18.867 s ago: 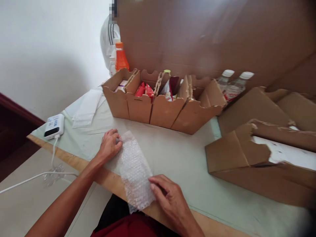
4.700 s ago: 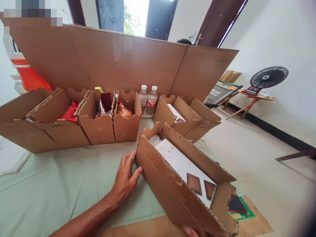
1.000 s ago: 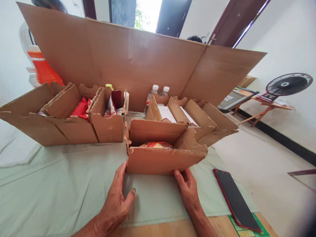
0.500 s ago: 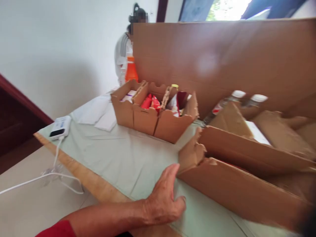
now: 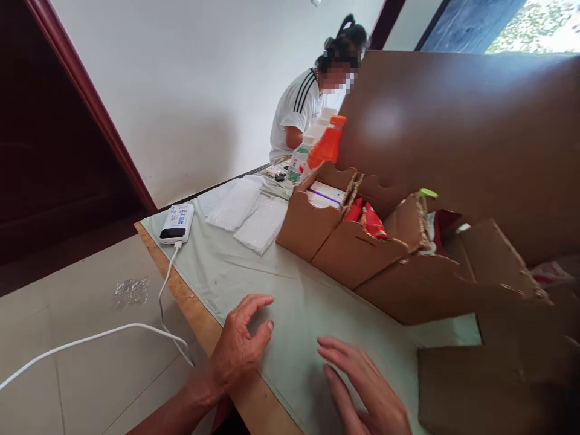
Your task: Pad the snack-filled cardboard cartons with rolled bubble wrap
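Near the table's front edge, your left hand rests on the pale green cloth, fingers loosely spread and holding nothing. Your right hand hovers just beside it, fingers straight and empty, near a cardboard box that is blurred at the lower right. Beyond them stands a row of cardboard compartments with red packets inside. Bubble-wrap pouches and what looks like a power bank lie at the far left. Another person sits behind the bottles.
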Demonstrator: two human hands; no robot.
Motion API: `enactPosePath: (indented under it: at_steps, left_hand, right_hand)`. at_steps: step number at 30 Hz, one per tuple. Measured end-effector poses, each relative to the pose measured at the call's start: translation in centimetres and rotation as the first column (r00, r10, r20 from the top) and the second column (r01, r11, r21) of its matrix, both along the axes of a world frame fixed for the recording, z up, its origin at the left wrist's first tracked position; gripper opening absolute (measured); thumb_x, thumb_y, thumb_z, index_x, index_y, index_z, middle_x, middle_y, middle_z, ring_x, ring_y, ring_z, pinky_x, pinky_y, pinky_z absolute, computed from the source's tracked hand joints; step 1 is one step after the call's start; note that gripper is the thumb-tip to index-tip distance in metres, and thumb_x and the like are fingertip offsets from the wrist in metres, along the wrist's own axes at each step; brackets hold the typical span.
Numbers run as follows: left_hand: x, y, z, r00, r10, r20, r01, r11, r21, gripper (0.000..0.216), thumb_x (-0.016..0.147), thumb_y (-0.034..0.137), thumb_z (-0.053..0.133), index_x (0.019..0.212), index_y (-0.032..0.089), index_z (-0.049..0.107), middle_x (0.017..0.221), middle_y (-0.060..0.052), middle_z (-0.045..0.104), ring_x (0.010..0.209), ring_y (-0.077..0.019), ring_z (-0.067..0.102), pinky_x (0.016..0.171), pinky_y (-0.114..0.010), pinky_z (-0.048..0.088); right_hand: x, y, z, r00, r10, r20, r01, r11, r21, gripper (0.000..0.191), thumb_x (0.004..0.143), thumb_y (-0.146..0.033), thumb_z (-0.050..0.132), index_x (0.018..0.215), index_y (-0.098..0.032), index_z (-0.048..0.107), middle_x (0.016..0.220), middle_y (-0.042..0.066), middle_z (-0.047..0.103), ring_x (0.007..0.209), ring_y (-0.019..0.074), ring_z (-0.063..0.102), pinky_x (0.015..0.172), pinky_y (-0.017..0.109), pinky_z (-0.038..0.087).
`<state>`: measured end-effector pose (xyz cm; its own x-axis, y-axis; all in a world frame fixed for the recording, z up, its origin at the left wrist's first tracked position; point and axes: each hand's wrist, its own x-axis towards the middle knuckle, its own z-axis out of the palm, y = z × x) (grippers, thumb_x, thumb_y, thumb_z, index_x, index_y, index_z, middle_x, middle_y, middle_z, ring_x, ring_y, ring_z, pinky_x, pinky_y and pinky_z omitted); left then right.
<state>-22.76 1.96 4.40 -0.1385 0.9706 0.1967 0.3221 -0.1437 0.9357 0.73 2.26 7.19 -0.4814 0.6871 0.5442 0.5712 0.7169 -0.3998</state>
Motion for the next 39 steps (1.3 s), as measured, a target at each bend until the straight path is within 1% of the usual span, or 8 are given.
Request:
enactPosePath:
  at_steps: [3,6,10,13,17,21,29,39]
  left_hand:
    - [0.0,-0.2,-0.9,0.999,-0.054,-0.003,0.054,0.994,0.100,0.035,0.081,0.011,0.054,0.111,0.018,0.070,0.114,-0.011,0.074,0.109,-0.0250,0.069,0.097,-0.041,0.055]
    - [0.2,-0.1,-1.5,0.997,-0.082,0.016,0.078,0.987,0.143,0.034,0.078,0.008,0.055,0.106,0.018,0.070,0.109,-0.011,0.075,0.103,-0.0242,0.070,0.091,-0.037,0.057]
    - [0.1,0.3,-2.4,0.995,-0.049,0.087,0.032,0.982,0.185,0.038,0.076,0.006,0.055,0.109,0.019,0.069,0.106,-0.010,0.075,0.097,-0.0231,0.071,0.085,-0.036,0.058]
    - [0.0,0.7,-3.3,0.989,-0.056,0.135,0.027,0.978,0.209,0.042,0.076,0.005,0.055,0.112,0.020,0.069,0.106,-0.009,0.075,0.097,-0.0231,0.071,0.085,-0.035,0.057]
    - [-0.1,0.9,-4.1,0.978,-0.090,0.186,0.043,0.969,0.243,0.044,0.076,0.006,0.056,0.115,0.021,0.068,0.105,-0.010,0.075,0.097,-0.0239,0.071,0.084,-0.035,0.057]
    - [-0.1,0.9,-4.1,0.975,-0.089,0.205,0.037,0.969,0.244,0.044,0.074,0.006,0.055,0.113,0.020,0.069,0.104,-0.011,0.075,0.096,-0.0240,0.071,0.083,-0.035,0.057]
    - [0.2,0.6,-2.7,0.980,-0.010,0.198,-0.021,0.988,0.154,0.039,0.071,0.006,0.054,0.103,0.019,0.071,0.097,-0.009,0.075,0.090,-0.0233,0.070,0.080,-0.035,0.056]
    - [0.3,0.7,-2.6,0.983,0.008,0.181,-0.037,0.987,0.158,0.033,0.072,0.008,0.053,0.098,0.018,0.071,0.092,-0.009,0.074,0.086,-0.0230,0.070,0.076,-0.034,0.055]
  right_hand:
    - [-6.9,6.6,2.0,0.994,0.106,0.004,-0.106,0.994,-0.003,0.025,0.096,-0.012,0.051,0.111,-0.025,0.065,0.109,0.006,0.076,0.100,0.0187,0.072,0.087,0.031,0.057]
    - [-14.2,12.8,2.8,0.973,0.115,0.199,-0.090,0.987,-0.131,0.026,0.096,-0.014,0.049,0.113,-0.022,0.068,0.114,0.007,0.075,0.108,0.0201,0.068,0.095,0.033,0.053]
    - [-22.6,19.0,2.2,0.919,0.155,0.362,-0.086,0.976,-0.201,0.039,0.092,-0.017,0.060,0.130,-0.021,0.063,0.135,0.009,0.066,0.121,0.0248,0.061,0.102,0.038,0.047]
    - [-26.3,21.9,0.9,0.881,0.139,0.452,-0.039,0.974,-0.223,0.036,0.092,-0.019,0.060,0.127,-0.017,0.065,0.136,0.015,0.064,0.121,0.0285,0.058,0.100,0.040,0.046]
    - [-27.6,23.7,-0.3,0.836,0.099,0.540,0.034,0.972,-0.231,0.031,0.102,-0.020,0.043,0.106,-0.017,0.073,0.120,0.013,0.071,0.111,0.0256,0.061,0.092,0.034,0.045]
    - [-27.4,24.0,-0.1,0.808,0.089,0.583,0.052,0.974,-0.220,0.032,0.102,-0.020,0.041,0.102,-0.019,0.073,0.117,0.010,0.072,0.110,0.0238,0.063,0.088,0.032,0.045]
    - [-27.6,23.0,0.4,0.785,0.068,0.615,0.058,0.981,-0.183,0.032,0.098,-0.038,0.062,0.123,-0.018,0.064,0.127,0.009,0.065,0.114,0.0237,0.063,0.098,0.047,0.052]
    - [-28.5,23.6,1.8,0.780,-0.028,0.625,0.233,0.940,-0.248,0.032,0.098,-0.037,0.063,0.125,-0.018,0.063,0.126,0.009,0.065,0.106,0.0216,0.066,0.090,0.043,0.057]
